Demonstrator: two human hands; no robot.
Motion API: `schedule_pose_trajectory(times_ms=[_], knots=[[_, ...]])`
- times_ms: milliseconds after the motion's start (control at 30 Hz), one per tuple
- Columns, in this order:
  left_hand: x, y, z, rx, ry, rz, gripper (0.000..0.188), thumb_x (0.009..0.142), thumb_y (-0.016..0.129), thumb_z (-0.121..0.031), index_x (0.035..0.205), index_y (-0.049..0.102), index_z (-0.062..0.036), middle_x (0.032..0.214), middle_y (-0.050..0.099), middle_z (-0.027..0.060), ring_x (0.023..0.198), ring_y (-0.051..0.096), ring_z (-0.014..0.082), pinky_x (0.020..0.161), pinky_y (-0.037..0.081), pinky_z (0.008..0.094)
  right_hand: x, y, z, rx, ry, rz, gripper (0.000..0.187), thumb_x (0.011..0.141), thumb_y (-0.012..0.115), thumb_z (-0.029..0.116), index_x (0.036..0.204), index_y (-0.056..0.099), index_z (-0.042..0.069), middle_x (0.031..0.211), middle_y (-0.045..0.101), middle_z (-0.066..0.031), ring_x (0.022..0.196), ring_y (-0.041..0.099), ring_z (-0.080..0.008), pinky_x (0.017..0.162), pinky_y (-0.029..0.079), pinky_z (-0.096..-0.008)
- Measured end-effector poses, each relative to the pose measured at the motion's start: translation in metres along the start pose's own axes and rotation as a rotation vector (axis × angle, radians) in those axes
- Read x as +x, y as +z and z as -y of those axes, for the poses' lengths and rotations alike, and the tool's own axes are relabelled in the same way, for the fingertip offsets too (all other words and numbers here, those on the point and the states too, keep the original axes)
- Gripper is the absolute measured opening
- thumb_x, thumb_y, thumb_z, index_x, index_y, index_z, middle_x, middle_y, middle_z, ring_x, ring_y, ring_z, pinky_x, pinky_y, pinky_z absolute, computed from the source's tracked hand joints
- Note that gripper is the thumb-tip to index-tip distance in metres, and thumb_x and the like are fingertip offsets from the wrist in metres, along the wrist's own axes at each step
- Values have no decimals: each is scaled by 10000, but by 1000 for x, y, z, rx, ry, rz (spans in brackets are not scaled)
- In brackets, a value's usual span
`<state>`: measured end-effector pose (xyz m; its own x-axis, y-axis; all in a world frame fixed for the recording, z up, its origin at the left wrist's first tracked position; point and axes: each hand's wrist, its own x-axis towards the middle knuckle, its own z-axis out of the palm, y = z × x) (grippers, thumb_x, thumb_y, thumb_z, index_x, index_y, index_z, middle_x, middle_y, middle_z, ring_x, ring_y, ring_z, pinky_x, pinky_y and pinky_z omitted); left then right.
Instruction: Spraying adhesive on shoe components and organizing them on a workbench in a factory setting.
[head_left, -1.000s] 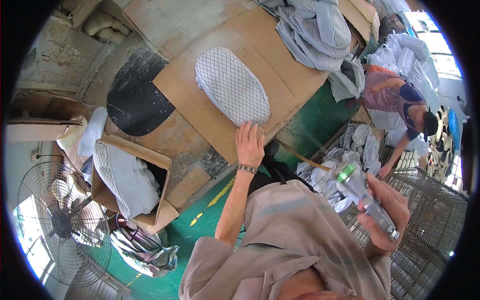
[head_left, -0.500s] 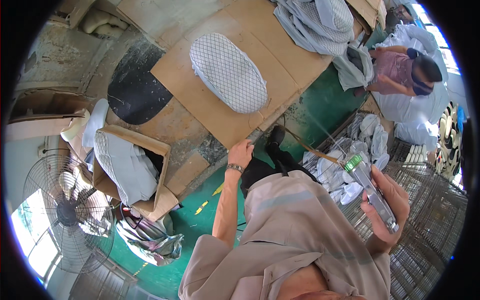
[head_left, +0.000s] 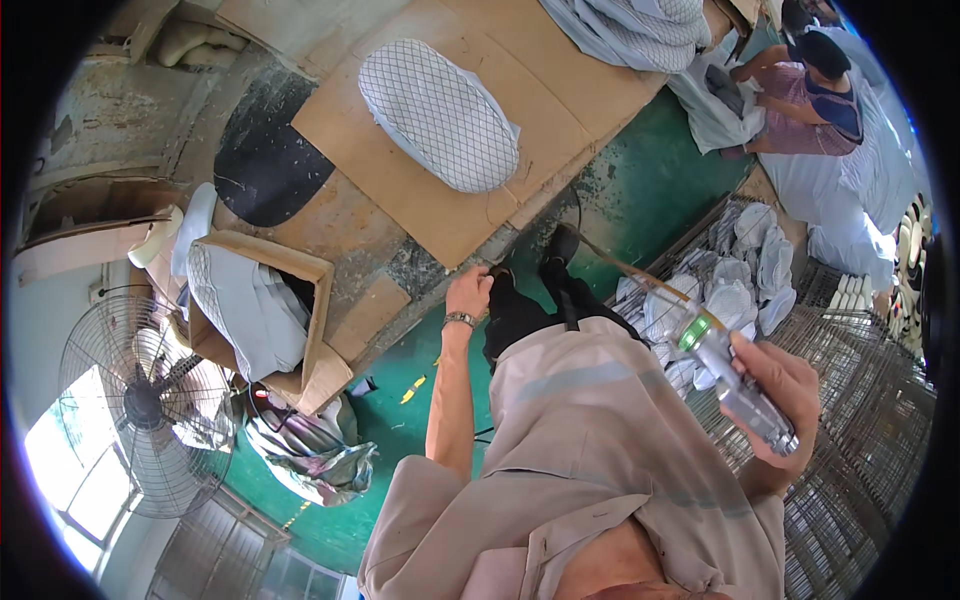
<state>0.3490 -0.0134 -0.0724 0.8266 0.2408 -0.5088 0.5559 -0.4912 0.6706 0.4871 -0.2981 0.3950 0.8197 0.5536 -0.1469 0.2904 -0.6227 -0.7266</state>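
My right hand (head_left: 785, 400) grips a silver metal spray gun (head_left: 745, 390) with a green ring near its front end. A thin brownish hose (head_left: 625, 262) trails near the gun's front end. My left hand (head_left: 468, 294), with a bracelet on the wrist, is at the work table's near edge, just below the corner of a cardboard sheet (head_left: 400, 190). Its fingers are curled; whatever they might hold is hidden. On the cardboard lies a white oval pad (head_left: 440, 115) with a dark diamond grid, apart from both hands.
An open carton (head_left: 322, 300) of white sheets stands left, near a large wire fan (head_left: 145, 400). More grid-patterned pieces (head_left: 630, 30) are piled at the table's far right. White pads (head_left: 755, 230) lie on wire racks (head_left: 840, 430) at right. A co-worker (head_left: 815, 105) handles white material there.
My left hand has slipped slightly down and left from the cardboard's corner. The spray gun has tilted a little and moved slightly lower. The co-worker has shifted, arms now reaching into the white material.
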Motion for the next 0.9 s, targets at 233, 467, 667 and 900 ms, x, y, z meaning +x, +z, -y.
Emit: schedule_pose_trajectory(times_ms=[233,467,667,900], knots=[[-7,17,-9,-27,-28,26,293,908,644,-264,1131,710,-84,981,759,140,926,727,309,841,561,404,-13,-10,-21,48,-5,81,647,655,790,183,1233,664,-79,831,625,-137,699,621,-203,635,473,-288],[8,30,-1,-331,-116,-152,271,944,637,-206,1159,700,-54,919,764,92,855,735,199,747,575,327,-17,-13,-27,-11,-15,55,597,750,703,333,1209,693,-49,722,628,-98,623,649,-209,610,499,-299],[43,3,-13,-884,-231,-373,223,1000,595,-116,1179,667,-5,952,736,95,803,710,158,643,574,272,-22,-20,-30,-18,35,35,543,756,697,276,1189,699,-52,715,624,-94,628,654,-215,622,503,-291],[93,-46,-34,-1052,-190,-606,234,985,623,-109,1193,637,-3,956,699,74,800,677,132,613,566,265,-18,-23,-40,23,-44,83,571,758,675,297,1208,694,-53,717,610,-101,628,633,-204,617,475,-280]])
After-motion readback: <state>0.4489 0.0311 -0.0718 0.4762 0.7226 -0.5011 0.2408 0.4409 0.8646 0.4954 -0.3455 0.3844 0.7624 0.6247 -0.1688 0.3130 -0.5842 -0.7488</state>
